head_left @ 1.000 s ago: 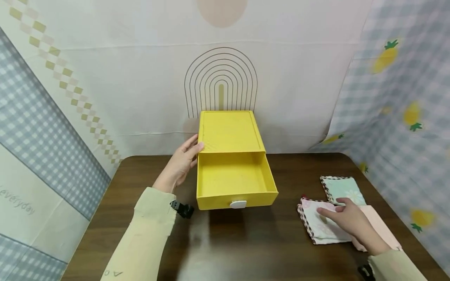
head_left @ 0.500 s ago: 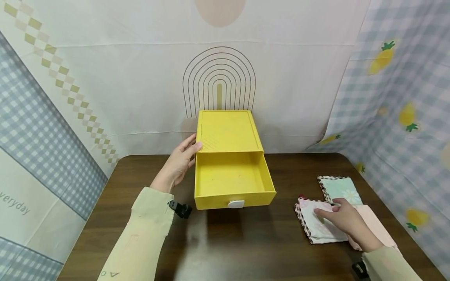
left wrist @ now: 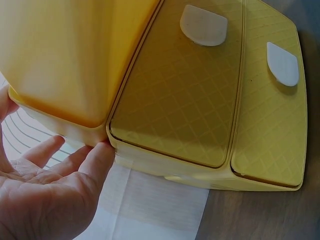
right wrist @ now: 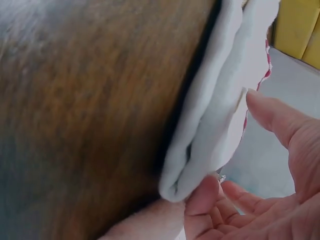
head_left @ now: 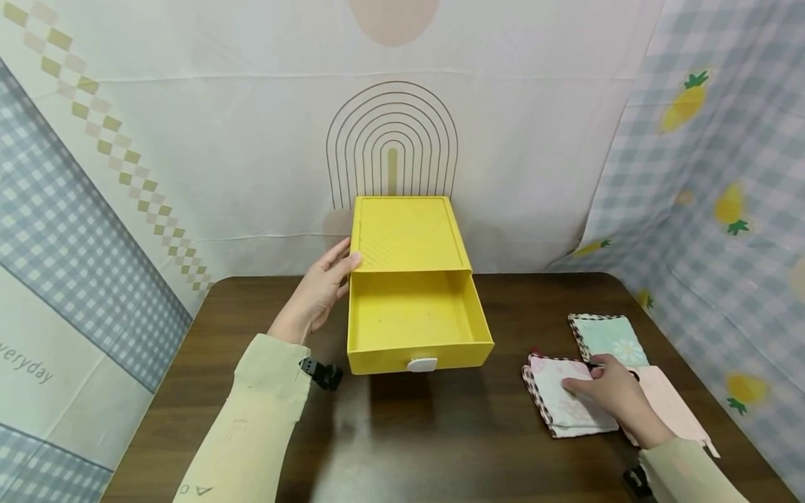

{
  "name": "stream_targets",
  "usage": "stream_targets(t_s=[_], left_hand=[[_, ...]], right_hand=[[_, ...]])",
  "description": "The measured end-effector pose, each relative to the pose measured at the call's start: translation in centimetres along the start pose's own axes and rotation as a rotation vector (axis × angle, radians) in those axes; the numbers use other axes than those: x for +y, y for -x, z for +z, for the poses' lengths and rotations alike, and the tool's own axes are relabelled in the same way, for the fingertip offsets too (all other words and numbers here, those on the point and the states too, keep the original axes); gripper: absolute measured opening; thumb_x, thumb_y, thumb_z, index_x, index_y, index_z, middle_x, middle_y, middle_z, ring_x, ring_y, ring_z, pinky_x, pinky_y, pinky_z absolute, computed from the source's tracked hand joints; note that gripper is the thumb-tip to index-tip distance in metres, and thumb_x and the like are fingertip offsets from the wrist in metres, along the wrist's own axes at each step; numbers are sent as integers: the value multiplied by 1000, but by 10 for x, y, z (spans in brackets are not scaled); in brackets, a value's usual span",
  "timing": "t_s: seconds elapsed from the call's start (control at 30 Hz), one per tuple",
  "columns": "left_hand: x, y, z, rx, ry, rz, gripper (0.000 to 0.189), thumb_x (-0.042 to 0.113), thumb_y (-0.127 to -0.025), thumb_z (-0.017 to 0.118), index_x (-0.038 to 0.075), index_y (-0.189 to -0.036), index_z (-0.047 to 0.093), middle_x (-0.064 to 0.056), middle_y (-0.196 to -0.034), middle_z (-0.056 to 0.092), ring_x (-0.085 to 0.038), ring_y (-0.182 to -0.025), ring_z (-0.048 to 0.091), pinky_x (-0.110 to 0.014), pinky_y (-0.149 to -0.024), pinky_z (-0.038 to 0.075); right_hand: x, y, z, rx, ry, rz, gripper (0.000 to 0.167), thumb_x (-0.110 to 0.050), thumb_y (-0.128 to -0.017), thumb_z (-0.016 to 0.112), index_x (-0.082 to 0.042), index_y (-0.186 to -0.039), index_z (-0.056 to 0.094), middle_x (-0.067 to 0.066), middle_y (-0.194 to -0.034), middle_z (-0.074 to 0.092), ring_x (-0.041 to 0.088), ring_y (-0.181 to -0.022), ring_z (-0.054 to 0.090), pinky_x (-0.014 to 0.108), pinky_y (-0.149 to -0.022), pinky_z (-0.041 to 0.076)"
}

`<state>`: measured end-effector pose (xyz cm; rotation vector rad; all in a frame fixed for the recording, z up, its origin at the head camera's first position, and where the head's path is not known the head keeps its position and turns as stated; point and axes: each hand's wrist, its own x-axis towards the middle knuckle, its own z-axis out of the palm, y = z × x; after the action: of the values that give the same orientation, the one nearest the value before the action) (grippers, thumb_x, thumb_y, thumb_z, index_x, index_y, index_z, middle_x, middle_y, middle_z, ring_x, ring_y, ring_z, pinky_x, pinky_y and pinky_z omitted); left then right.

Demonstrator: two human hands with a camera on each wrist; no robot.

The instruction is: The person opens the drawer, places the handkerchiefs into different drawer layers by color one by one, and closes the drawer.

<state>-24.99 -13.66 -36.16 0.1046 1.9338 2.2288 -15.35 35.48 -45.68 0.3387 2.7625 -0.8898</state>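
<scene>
A yellow drawer cabinet (head_left: 409,234) stands at the middle of the table, its top drawer (head_left: 411,311) pulled out with a bare inside. My left hand (head_left: 317,290) rests against the cabinet's left side, thumb on the top edge, fingers fairly straight along the wall; the left wrist view shows fingertips touching that wall. At the right, my right hand (head_left: 616,391) pinches the right side of a folded white-and-pink small towel (head_left: 560,398) with a brown-checked edge. In the right wrist view the thumb lies over the towel's folded layers (right wrist: 215,115) and the fingers are at its underside.
A folded mint small towel (head_left: 610,335) with a flower lies behind the right hand, and a pink one (head_left: 669,405) lies to its right. Two closed lower drawers with white handles (left wrist: 204,25) show in the left wrist view. Patterned cloth (head_left: 251,140) hangs behind the table.
The white-and-pink towel has shifted slightly left with my right hand, uncovering more of the pink towel. My left hand keeps its place on the cabinet.
</scene>
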Motion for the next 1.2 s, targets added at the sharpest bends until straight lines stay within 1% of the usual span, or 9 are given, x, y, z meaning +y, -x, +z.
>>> stream_targets(t_s=[0.33,0.6,0.8,0.83,0.9,1.0,1.03,1.1,1.2], left_hand=[[0,-2,-1,11,5,4,70,39,-93,65,27,-153,30,5,-154,31,-16,-129,44,-39,-109,36],[0,-2,1,19,10,-1,69,37,-94,64,26,-153,29,2,-153,32,-16,-131,41,-39,-109,36],[-1,-2,1,23,7,-4,69,37,-94,64,27,-153,30,3,-152,33,-15,-133,38,-38,-108,37],[-1,-2,1,23,7,-3,69,37,-94,64,27,-153,31,3,-152,33,-15,-133,38,-38,-108,37],[-2,-3,1,25,7,-2,69,37,-94,64,27,-153,31,3,-152,33,-15,-133,38,-37,-108,38],[-2,-3,0,25,8,-6,69,36,-94,64,27,-153,30,2,-153,33,-15,-133,38,-37,-108,38],[-2,-3,0,24,10,-7,69,36,-94,64,27,-153,30,2,-153,33,-15,-133,38,-37,-108,38],[-2,-3,0,23,10,-8,69,36,-94,64,27,-153,30,2,-153,33,-15,-133,38,-37,-108,38],[0,-1,1,24,9,-8,69,37,-94,64,27,-153,30,3,-153,33,-15,-133,38,-38,-108,37]], right_hand=[[2,-4,6,5,59,-17,103,-55,-80,72,19,-137,29,35,-117,50,45,-102,53,53,-75,48],[0,-3,8,14,89,-12,96,-53,-81,72,21,-131,35,42,-124,45,53,-108,48,57,-82,46],[-1,-3,8,36,120,-16,80,-50,-79,75,18,-111,49,37,-110,53,39,-89,54,49,-73,48],[-1,-3,9,38,125,-16,79,-50,-79,75,18,-110,50,37,-110,54,39,-89,54,49,-73,48],[-1,-2,9,39,140,-17,85,-51,-79,74,20,-118,48,41,-117,51,48,-99,54,54,-78,48],[-2,0,10,41,151,-35,94,-52,-81,72,23,-129,40,44,-129,41,57,-113,45,61,-86,45],[-1,1,10,46,148,-47,90,-51,-82,72,21,-128,42,43,-127,43,56,-110,47,60,-83,46],[-2,4,8,57,129,-76,72,-46,-85,71,16,-118,50,39,-110,52,49,-94,54,52,-72,49],[-5,8,2,74,102,-120,51,-39,-88,69,7,-98,49,23,-86,53,32,-73,50,39,-57,40]])
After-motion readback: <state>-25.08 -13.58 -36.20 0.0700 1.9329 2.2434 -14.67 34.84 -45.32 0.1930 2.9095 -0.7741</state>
